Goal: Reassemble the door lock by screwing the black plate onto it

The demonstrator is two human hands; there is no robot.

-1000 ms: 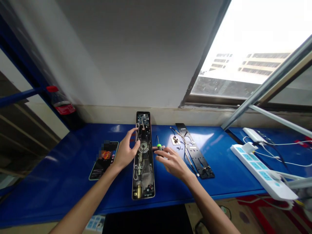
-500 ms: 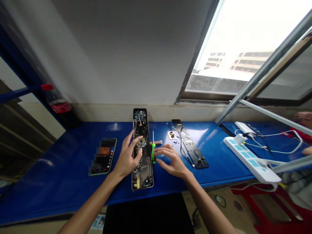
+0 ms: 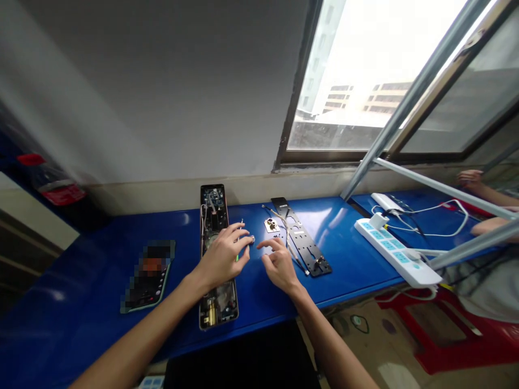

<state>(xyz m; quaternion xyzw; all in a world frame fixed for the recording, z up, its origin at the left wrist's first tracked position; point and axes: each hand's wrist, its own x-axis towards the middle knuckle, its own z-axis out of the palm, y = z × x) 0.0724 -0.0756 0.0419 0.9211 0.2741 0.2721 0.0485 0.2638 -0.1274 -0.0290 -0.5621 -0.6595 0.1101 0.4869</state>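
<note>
A long black housing [image 3: 223, 298], opened up like an electronic door lock, lies lengthwise with a circuit board at its far end and a brass cylinder at its near end. My left hand [image 3: 224, 253] is over its right side, fingers apart, palm down. Beneath that hand the green-handled screwdriver [image 3: 237, 258] is mostly hidden; a small piece [image 3: 252, 239] shows by the fingertips, too small to name. Just right of it, my right hand [image 3: 279, 266] hovers with its index finger stretched out and the others loosely bent, holding nothing visible.
To the right are a small square plate [image 3: 271, 225], tiny dark screws beside it, a black perforated plate [image 3: 302, 237] and a cable [image 3: 288, 237]. A phone [image 3: 152, 275] lies left. Further off stand a cola bottle [image 3: 60, 192], a power strip [image 3: 397, 251] and a metal post [image 3: 389, 121]. Another person's hand [image 3: 470, 177] shows at far right.
My left hand has moved right, from above the housing's middle to over the screwdriver. My right hand has drawn back from the screwdriver. The view has turned to the right.
</note>
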